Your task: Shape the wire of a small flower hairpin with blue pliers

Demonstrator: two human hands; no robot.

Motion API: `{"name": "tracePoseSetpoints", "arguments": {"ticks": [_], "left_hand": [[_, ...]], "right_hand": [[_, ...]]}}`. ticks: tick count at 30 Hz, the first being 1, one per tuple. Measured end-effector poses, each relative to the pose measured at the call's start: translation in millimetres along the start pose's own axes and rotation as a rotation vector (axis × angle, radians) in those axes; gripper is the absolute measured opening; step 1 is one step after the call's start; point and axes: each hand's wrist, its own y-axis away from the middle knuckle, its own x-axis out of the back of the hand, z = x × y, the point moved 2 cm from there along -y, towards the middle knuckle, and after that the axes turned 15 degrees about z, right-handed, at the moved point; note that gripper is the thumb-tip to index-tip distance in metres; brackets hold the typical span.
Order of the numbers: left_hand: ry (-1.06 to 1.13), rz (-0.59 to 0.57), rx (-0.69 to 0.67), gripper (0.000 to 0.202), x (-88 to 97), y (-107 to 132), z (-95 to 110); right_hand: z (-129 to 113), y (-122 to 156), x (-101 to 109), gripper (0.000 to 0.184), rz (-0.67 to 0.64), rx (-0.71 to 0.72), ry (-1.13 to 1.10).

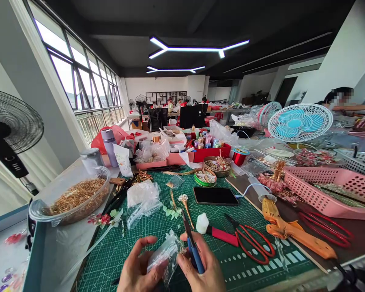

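In the head view, the left hand (140, 269), at the bottom centre of the frame, has its thumb and fingers curled partly inward, gripping a crumpled clear plastic bag (164, 253); the bag sits between the two hands, seemingly so that both can reach it. The right hand (202, 263), just right of it, is closed round a blue-handled tool (196, 255), pliers or tweezers, I cannot tell which, its dark tip pointing up the frame, perhaps to leave thumb and forefinger usable at the bag's edge; whether they pinch something small there is unclear. Above the hands, pearl-headed stamens (185, 205) lie on the green cutting mat (109, 251), and red-handled scissors (255, 243) lie at lower right, likely to stay within reach, with an orange glue gun (301, 235) beyond them
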Motion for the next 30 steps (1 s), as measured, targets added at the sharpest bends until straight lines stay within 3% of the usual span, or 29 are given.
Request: {"name": "tracePoseSetpoints", "arguments": {"ticks": [2,4,7,18,24,30], "left_hand": [[-0.183,0.061,-0.143,0.057,9.6,-5,13],[-0.389,0.051,-0.233,0.046,17.1,-10,26],[-0.530,0.033,-0.243,0.047,23.9,-17,37],[-0.375,-0.012,-0.035,0.048,27.9,-28,34],[-0.364,0.014,-0.056,0.040,23.9,-25,25],[-0.395,0.083,-0.166,0.040,23.2,-21,31]], "right_hand": [[1,1,-1,0.028,-0.040,-0.047,-0.021],[1,2,-1,0.030,-0.072,-0.054,-0.021],[4,3,-1,0.033,-0.111,-0.055,-0.014],[9,1,1,0.030,-0.114,-0.056,-0.011],[6,0,2,0.028,-0.132,-0.079,-0.009],[12,4,0,0.031,-0.167,-0.097,-0.013]]}}
